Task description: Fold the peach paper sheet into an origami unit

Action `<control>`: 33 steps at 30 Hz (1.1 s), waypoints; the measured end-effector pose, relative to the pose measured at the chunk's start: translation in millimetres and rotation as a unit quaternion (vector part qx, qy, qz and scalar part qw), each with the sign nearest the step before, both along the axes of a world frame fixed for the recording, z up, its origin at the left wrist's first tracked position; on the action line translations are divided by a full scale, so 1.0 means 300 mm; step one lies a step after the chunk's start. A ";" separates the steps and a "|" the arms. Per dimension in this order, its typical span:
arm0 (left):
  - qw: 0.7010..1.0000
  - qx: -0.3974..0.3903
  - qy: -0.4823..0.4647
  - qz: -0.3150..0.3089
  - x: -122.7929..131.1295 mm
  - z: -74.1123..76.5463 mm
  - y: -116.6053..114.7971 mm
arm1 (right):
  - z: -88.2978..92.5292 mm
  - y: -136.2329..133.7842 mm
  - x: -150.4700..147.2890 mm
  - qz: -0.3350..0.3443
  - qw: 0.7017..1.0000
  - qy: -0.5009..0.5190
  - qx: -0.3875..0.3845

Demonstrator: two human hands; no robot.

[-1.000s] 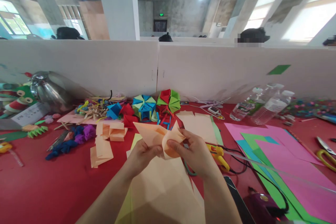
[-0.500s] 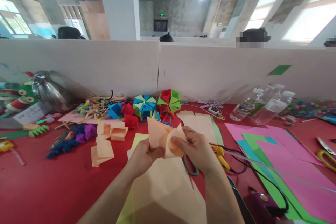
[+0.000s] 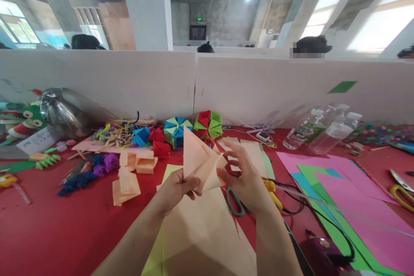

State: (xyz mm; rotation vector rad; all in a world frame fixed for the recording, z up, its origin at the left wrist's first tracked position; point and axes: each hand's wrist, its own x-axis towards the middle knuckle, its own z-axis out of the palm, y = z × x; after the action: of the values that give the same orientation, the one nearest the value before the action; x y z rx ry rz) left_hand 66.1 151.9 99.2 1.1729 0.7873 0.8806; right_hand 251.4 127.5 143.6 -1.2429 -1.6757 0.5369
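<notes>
A folded piece of peach paper (image 3: 198, 155) is held up above the table, one pointed corner standing upward and a curved flap on its right. My left hand (image 3: 174, 189) pinches its lower left part between thumb and fingers. At the flap's right edge is my right hand (image 3: 246, 177), its fingers spread apart and its thumb close to the paper; whether the thumb touches is unclear. Below both hands lies a large peach sheet (image 3: 207, 237) over a yellow sheet (image 3: 151, 263). Green-handled scissors (image 3: 230, 202) rest beside my right wrist, partly covered.
Folded peach pieces (image 3: 128, 184) lie to the left on the red table (image 3: 64, 233). Blue-green and red-green paper models (image 3: 208, 125) stand at the back by the white partition (image 3: 145, 82). Pink sheets (image 3: 359, 198), a black cable (image 3: 343, 228) and plastic bottles (image 3: 336, 131) occupy the right.
My right hand has loosened from the paper and spread its fingers. The folded paper has turned and opened out, its point now higher. My left hand keeps its pinch, slightly shifted left.
</notes>
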 end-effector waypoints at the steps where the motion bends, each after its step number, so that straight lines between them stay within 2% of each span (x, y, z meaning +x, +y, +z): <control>1: 1.000 0.000 0.003 0.007 -0.002 0.003 0.001 | 0.008 -0.007 0.003 0.004 0.998 -0.045 0.043; 3: 1.000 0.001 0.010 0.017 -0.006 0.009 0.004 | 0.023 -0.021 0.009 0.018 0.982 -0.147 0.115; 5: 1.000 0.001 0.019 0.022 -0.011 0.011 0.009 | 0.036 -0.033 0.013 0.032 0.968 -0.206 0.142; 16: 0.999 -0.006 0.042 0.013 -0.025 -0.013 0.025 | 0.064 -0.040 0.041 0.086 0.946 -0.252 0.183; 19: 0.999 -0.002 0.044 0.008 -0.026 -0.015 0.021 | 0.058 -0.028 0.051 0.079 0.955 -0.237 0.163; 24: 0.998 0.011 0.055 -0.008 -0.026 -0.014 0.016 | 0.045 -0.012 0.059 0.074 0.981 -0.163 0.077; 33: 0.995 0.063 0.070 -0.021 -0.012 -0.019 -0.001 | 0.014 0.010 0.044 0.027 0.998 -0.063 -0.006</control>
State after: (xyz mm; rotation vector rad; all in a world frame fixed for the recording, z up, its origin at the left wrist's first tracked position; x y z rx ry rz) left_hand 62.7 151.7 93.6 1.3706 0.8265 0.8287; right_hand 264.6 130.5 147.9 -1.2667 -1.8183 0.5100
